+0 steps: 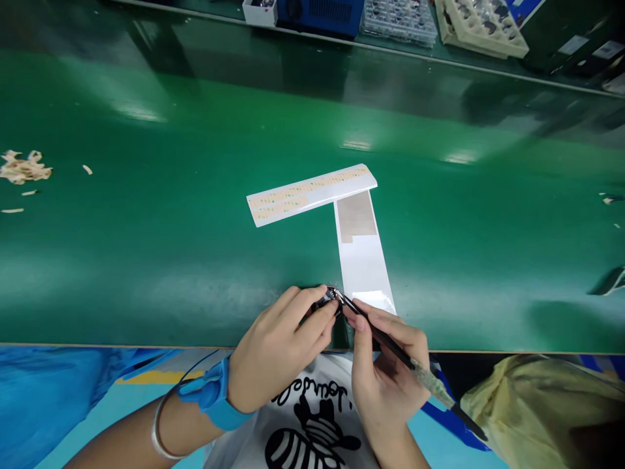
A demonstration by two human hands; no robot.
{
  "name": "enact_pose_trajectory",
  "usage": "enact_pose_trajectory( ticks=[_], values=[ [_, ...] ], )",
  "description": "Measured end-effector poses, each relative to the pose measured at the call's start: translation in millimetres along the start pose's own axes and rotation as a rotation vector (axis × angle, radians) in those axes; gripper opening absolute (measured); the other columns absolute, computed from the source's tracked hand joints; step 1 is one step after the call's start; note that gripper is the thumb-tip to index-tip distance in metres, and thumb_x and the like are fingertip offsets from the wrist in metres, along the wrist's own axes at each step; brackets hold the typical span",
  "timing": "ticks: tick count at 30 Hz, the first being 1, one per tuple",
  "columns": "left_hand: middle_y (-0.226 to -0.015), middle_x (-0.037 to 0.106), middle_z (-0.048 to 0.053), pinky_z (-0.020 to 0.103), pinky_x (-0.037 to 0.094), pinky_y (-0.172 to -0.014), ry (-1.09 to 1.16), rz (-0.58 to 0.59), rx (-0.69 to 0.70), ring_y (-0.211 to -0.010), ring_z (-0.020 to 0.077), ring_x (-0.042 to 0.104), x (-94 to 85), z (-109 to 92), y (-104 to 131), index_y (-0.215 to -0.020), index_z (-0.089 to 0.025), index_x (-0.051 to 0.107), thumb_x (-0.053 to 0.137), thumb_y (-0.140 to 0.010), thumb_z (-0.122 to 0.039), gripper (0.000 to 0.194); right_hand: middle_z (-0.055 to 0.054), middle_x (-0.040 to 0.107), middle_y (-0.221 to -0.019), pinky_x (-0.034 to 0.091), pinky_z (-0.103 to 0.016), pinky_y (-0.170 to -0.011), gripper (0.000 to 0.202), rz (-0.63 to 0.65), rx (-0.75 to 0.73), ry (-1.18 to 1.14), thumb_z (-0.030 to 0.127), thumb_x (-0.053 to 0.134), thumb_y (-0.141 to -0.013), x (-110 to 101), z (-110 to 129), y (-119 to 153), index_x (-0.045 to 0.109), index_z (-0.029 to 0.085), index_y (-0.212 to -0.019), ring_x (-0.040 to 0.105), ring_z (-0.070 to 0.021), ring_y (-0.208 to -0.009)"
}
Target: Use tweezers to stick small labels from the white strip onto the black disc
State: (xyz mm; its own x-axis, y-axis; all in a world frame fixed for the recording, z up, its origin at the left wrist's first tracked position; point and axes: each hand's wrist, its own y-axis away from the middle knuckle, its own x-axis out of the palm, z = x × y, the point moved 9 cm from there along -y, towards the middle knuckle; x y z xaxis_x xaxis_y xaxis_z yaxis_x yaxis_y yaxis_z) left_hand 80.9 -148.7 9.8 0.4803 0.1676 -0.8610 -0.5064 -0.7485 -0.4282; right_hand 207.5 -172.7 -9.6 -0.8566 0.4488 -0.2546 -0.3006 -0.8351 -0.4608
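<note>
Right hand [385, 374] pinches slim black tweezers [390, 345]; left hand [278, 345] holds small dark part [328, 301].

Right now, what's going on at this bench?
A person is working at the near edge of a green bench. The left hand pinches a small dark part, and the right hand holds a thin dark tool like a pen, its tip on that part. Just beyond lie two white strips: one carries rows of small stickers, the other a tan patch. Paper scraps sit far left.
</note>
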Motion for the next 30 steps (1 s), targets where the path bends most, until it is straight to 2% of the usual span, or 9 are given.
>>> enact_pose_trajectory(
  ticks=[6, 10, 15, 20, 23, 25, 27, 28, 30],
  values=[
    [-0.102, 0.071, 0.013, 0.038, 0.063, -0.075, 0.014, 0.012, -0.031, -0.088, 0.025, 0.069, 2.2, 2.0, 1.0, -0.106, -0.008, 0.069, 0.054, -0.093, -0.013, 0.021, -0.006, 0.072, -0.1, 0.064, -0.033, -0.078, 0.033, 0.027, -0.019, 0.012, -0.006, 0.064, -0.078, 3.6, 0.8, -0.1, 0.061, 0.017, -0.101, 0.072, -0.018, -0.092],
    [-0.105, 0.071, 0.012, 0.038, 0.063, -0.076, 0.013, 0.016, -0.028, -0.094, 0.0254, 0.069, 4.6, 3.3, 6.8, -0.114, -0.01, 0.065, 0.053, -0.094, -0.013, 0.023, -0.007, 0.071, -0.099, 0.067, -0.034, -0.069, 0.033, -0.011, -0.03, -0.029, -0.008, 0.061, -0.079, 0.6, -1.7, 2.8, 0.058, 0.017, -0.101, 0.073, -0.019, -0.089],
    [-0.104, 0.069, 0.011, 0.037, 0.063, -0.075, -0.018, 0.026, -0.032, -0.091, 0.0226, 0.067, 4.2, 4.1, 6.7, -0.118, -0.013, 0.062, 0.049, -0.096, -0.014, 0.025, -0.006, 0.068, -0.099, 0.068, -0.032, -0.067, 0.038, -0.053, -0.066, -0.067, -0.01, 0.056, -0.08, -0.6, -0.4, 3.9, 0.055, 0.018, -0.106, 0.073, -0.018, -0.087],
    [-0.102, 0.063, 0.011, 0.037, 0.062, -0.074, 0.042, 0.11, -0.103, -0.094, 0.0239, 0.064, 11.8, 7.3, 1.1, -0.122, -0.015, 0.059, 0.043, -0.097, -0.015, 0.029, -0.007, 0.064, -0.105, 0.069, -0.033, -0.071, 0.045, -0.05, -0.107, -0.099, -0.013, 0.055, -0.078, 1.8, 1.6, 11.4, 0.053, 0.017, -0.111, 0.074, -0.0191, -0.091],
    [-0.105, 0.06, 0.009, 0.034, 0.06, -0.075, 0.193, 0.185, -0.175, -0.094, 0.0215, 0.064, 14.1, 13.5, -0.2, -0.137, -0.019, 0.047, 0.043, -0.099, -0.019, 0.038, -0.007, 0.065, -0.106, 0.069, -0.034, -0.071, 0.04, -0.03, -0.056, -0.15, -0.009, 0.053, -0.083, -3.2, 1.3, 7.6, 0.052, 0.019, -0.111, 0.073, -0.0193, -0.093],
    [-0.11, 0.059, 0.009, 0.032, 0.059, -0.078, 0.308, 0.202, -0.266, -0.096, 0.0197, 0.064, 9.7, 24.8, -0.4, -0.146, -0.023, 0.034, 0.043, -0.1, -0.023, 0.048, -0.006, 0.065, -0.103, 0.069, -0.034, -0.068, 0.034, -0.03, -0.031, -0.187, -0.004, 0.054, -0.085, -12.0, 3.3, -9.9, 0.052, 0.02, -0.11, 0.073, -0.0193, -0.092],
    [-0.12, 0.057, 0.01, 0.034, 0.057, -0.086, 0.325, 0.172, -0.343, -0.105, 0.021, 0.062, 0.2, 39.9, -2.1, -0.148, -0.024, 0.031, 0.043, -0.1, -0.026, 0.05, -0.005, 0.065, -0.098, 0.068, -0.033, -0.067, 0.025, 0.001, -0.018, -0.184, 0.003, 0.058, -0.087, -16.9, 4.1, -43.2, 0.054, 0.02, -0.104, 0.073, -0.019, -0.09],
    [-0.127, 0.055, 0.012, 0.037, 0.055, -0.092, 0.283, 0.156, -0.356, -0.113, 0.0231, 0.059, -4.8, 47.1, -4.0, -0.148, -0.022, 0.033, 0.042, -0.1, -0.026, 0.049, -0.005, 0.065, -0.097, 0.068, -0.033, -0.069, 0.019, 0.052, -0.007, -0.161, 0.007, 0.06, -0.087, -13.6, 2.3, -64.6, 0.055, 0.02, -0.1, 0.073, -0.0188, -0.09],
    [-0.141, 0.049, 0.015, 0.046, 0.047, -0.104, 0.136, 0.152, -0.34, -0.127, 0.0282, 0.05, -10.0, 58.5, -9.7, -0.146, -0.015, 0.036, 0.041, -0.099, -0.025, 0.048, -0.003, 0.067, -0.093, 0.067, -0.035, -0.072, 0.01, 0.234, 0.003, -0.176, 0.018, 0.065, -0.088, 9.5, -4.3, -109.9, 0.057, 0.02, -0.094, 0.074, -0.0166, -0.079]
  ],
)
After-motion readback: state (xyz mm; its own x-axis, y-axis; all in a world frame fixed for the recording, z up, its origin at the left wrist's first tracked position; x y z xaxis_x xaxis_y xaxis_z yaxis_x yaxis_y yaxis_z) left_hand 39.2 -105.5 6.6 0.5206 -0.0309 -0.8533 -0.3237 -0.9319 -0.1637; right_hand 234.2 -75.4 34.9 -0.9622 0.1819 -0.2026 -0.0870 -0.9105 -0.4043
